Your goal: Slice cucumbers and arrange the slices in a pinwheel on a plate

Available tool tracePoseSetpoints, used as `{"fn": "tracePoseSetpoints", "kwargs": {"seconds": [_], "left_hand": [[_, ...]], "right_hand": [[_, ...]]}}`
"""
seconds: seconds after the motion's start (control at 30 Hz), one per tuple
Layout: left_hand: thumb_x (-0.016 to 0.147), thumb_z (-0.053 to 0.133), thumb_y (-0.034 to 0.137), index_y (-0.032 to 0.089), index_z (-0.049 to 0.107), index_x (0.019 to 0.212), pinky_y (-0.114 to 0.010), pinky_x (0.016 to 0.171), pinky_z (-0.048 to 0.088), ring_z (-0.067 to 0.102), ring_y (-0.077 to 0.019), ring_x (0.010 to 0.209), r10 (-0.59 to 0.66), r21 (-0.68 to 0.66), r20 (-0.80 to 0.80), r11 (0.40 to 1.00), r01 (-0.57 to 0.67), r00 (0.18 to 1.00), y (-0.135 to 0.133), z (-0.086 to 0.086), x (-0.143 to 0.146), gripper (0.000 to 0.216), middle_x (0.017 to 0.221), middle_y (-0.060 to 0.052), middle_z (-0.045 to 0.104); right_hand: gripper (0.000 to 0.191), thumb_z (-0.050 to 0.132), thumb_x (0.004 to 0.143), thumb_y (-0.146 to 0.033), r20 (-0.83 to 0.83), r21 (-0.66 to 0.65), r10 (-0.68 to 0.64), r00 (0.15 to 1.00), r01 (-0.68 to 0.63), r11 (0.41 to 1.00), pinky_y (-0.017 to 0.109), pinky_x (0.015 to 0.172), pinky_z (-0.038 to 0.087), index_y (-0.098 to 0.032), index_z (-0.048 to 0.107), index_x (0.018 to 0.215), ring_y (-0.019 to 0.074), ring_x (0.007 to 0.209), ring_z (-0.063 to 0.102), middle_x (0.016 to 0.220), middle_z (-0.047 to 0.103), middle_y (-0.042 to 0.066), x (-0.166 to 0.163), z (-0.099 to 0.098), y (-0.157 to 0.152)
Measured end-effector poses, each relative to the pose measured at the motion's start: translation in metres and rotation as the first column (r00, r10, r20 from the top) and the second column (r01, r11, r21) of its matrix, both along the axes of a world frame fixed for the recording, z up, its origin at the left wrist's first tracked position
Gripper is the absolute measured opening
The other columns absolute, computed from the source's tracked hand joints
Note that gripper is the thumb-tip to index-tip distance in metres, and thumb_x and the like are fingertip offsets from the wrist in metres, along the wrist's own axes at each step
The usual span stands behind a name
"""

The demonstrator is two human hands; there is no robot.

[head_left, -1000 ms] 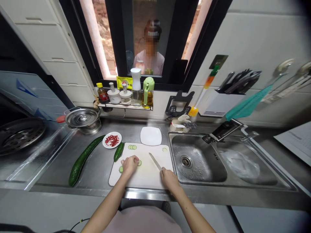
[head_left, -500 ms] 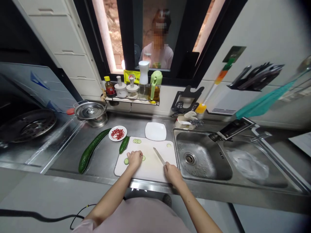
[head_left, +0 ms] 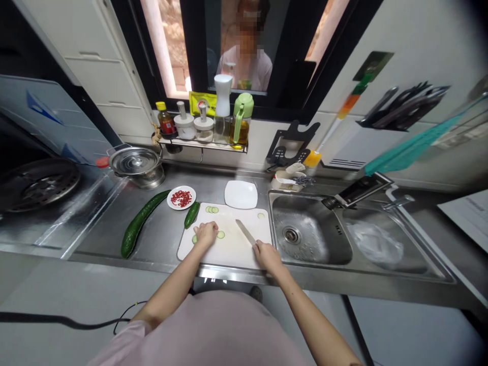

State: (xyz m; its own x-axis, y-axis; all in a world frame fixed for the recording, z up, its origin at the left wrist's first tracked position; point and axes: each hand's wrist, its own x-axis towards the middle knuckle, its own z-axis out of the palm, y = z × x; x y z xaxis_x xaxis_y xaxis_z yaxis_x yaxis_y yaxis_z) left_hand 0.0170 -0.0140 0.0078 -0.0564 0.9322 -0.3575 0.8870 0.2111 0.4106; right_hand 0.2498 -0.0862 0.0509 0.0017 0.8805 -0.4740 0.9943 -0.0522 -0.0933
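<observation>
Nearest the body, the flat white rectangular cutting board [head_left: 229, 256] lies close to the front edge of the grey stainless-steel tabletop [head_left: 162, 236]; a hard push on smooth metal could make it slide. The narrow steel knife [head_left: 246, 233] points away and to the left over the board, its bare blade apart from the left hand [head_left: 206, 234]; a swing to the left could nick those fingers. The thin pale-green round cucumber slice [head_left: 220, 234] just right of that hand looks moist, so it could skid or cling to skin or steel. Farther off, the short dark-green cucumber [head_left: 191, 215] beside the board's left edge is rounded, and a nudge might roll it into the round white plate [head_left: 181, 208] just beyond, scattering the small red chopped pieces [head_left: 181, 197].

As for the hands, the right hand [head_left: 268, 255] is the nearer, clamped round the knife's handle at the board's right side. The left hand has its fingers drawn together and curled down at the board, a green-rimmed cucumber piece [head_left: 194, 239] partly showing on its left; whether it grips anything cannot be told. Beyond both hands, overlapping pale cucumber slices [head_left: 212, 209] lie at the far left of the board and a single pale slice [head_left: 261, 215] at the far right.
</observation>
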Motion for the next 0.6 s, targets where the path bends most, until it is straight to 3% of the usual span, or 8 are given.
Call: {"fn": "tracePoseSetpoints", "kwargs": {"seconds": [0.3,0.6], "left_hand": [[0.079,0.057,0.025,0.027,0.065,0.091,-0.04,0.089,0.027,0.055,-0.0251,0.105,0.003,-0.052,0.004,0.999,-0.003,1.0,0.008,-0.005,-0.006,0.014,0.097,-0.003,0.071],[0.077,0.058,0.024,0.027,0.065,0.089,-0.041,0.091,0.027,0.054,-0.025,0.105,0.004,-0.047,0.016,0.999,-0.003,1.0,0.009,-0.009,-0.008,0.014,0.096,-0.002,0.072]], "right_hand": [[0.035,0.031,0.099,-0.034,-0.031,-0.019,0.211,0.977,-0.212,0.977,0.028,0.078,0.04,-0.018,0.06,0.11,0.0227,0.098,0.064,0.101,0.069,0.013,-0.016,0.015,-0.015],[0.034,0.032,0.098,-0.032,-0.021,-0.052,0.238,0.971,-0.239,0.97,0.029,0.079,0.041,-0.017,0.061,0.108,0.0231,0.098,0.064,0.101,0.069,0.015,-0.022,0.015,-0.015]]}}
